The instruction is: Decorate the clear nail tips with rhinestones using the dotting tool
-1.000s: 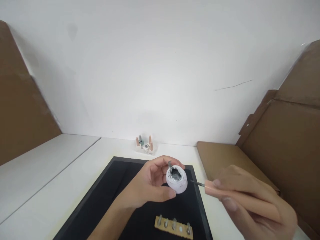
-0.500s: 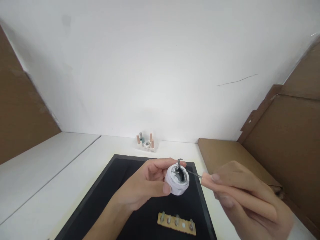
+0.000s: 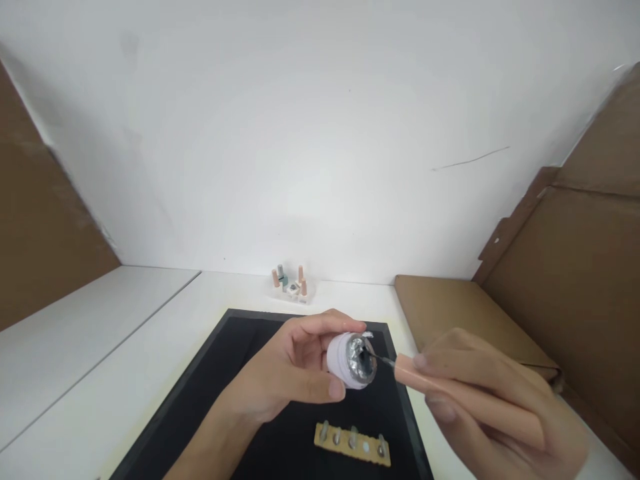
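Note:
A small white jar [image 3: 340, 360] with torn silver foil around its dark opening is held by my left hand [image 3: 290, 367], fingers and thumb wrapped round its sides. The jar is tilted, its mouth facing right. My right hand [image 3: 495, 400] grips a thick peach-coloured handle [image 3: 465, 398]; the thin tip [image 3: 383, 359] reaches into the jar's mouth. Below the jar, a yellowish strip [image 3: 353, 445] bearing several small clear and pale pieces lies on a black mat [image 3: 280, 443].
Several small bottles with peach and grey caps stand in a clear holder [image 3: 295, 295] by the white wall [image 3: 320, 147]. A flat cardboard box [image 3: 450, 310] lies at the right. Brown cardboard panels [image 3: 590, 267] rise on both sides.
My left hand has turned the jar so that its mouth faces more to the right. My right hand has moved slightly left, bringing the tool's tip into the opening.

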A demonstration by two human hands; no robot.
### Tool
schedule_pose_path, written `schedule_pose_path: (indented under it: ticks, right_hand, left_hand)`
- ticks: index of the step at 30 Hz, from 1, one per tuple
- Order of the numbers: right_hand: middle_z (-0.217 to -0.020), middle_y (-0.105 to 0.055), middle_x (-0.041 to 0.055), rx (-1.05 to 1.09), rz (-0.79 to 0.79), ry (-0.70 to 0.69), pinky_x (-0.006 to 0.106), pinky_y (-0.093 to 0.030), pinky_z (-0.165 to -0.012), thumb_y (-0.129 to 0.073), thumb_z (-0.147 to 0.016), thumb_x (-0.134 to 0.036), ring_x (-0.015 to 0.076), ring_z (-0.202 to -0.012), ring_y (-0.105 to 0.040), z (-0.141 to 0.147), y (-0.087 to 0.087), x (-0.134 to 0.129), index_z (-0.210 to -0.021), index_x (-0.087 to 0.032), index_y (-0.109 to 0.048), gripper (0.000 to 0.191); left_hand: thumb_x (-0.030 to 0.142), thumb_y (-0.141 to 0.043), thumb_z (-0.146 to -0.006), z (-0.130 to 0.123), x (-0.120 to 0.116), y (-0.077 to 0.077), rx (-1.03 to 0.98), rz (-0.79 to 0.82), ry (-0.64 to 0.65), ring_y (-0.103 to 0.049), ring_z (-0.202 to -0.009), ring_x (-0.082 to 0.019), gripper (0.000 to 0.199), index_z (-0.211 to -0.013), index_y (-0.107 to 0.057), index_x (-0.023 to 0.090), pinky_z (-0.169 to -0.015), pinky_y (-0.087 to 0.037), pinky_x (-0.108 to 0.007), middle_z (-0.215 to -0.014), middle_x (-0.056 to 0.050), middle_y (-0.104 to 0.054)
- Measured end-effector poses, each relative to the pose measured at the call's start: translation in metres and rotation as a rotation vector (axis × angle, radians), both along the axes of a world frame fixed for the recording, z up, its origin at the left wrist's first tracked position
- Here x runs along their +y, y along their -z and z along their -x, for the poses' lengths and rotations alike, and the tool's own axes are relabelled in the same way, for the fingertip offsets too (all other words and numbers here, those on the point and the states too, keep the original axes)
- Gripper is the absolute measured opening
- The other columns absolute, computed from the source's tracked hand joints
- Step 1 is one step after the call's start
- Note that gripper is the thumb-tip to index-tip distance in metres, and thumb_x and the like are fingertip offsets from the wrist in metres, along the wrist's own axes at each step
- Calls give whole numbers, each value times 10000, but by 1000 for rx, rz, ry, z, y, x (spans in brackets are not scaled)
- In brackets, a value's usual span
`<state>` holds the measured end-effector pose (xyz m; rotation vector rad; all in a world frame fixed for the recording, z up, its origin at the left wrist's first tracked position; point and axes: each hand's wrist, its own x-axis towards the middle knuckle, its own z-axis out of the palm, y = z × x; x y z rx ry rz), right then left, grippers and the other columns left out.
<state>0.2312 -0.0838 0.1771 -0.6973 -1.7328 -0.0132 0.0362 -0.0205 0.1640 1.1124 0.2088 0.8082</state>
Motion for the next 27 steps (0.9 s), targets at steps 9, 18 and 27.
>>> schedule_pose_path:
  ticks: [9, 18, 27]
  right_hand:
    - [-711, -696, 30, 25, -30, 48, 310, -430, -421, -618, -827, -125, 167, -532, -591, 2, 3, -1, -986, -214, -659, 187]
    - [-746, -699, 18, 22, -95, 62, 297, -465, -459, -615, -768, -36, 161, -591, -624, -2, 5, 3, -969, -206, -690, 273]
    - [-700, -642, 15, -116, 21, -17, 280, -451, -454, -574, -782, -27, 126, -545, -569, -4, 3, 3, -982, -192, -622, 264]
  left_hand:
    - [58, -869, -556, 0, 1, 4, 33, 75, -48, -638, -772, -105, 469, -978, -720, 199, -686, -510, -179, -925, -22, -713]
    - [83, -869, -575, -1, -2, 5, 33, 62, -108, -631, -733, -84, 398, -886, -635, 167, -635, -493, -143, -854, 3, -689]
    - [112, -861, -607, -2, -2, 2, 52, 30, -122, -618, -735, -75, 364, -893, -643, 162, -652, -480, -146, -839, 9, -672]
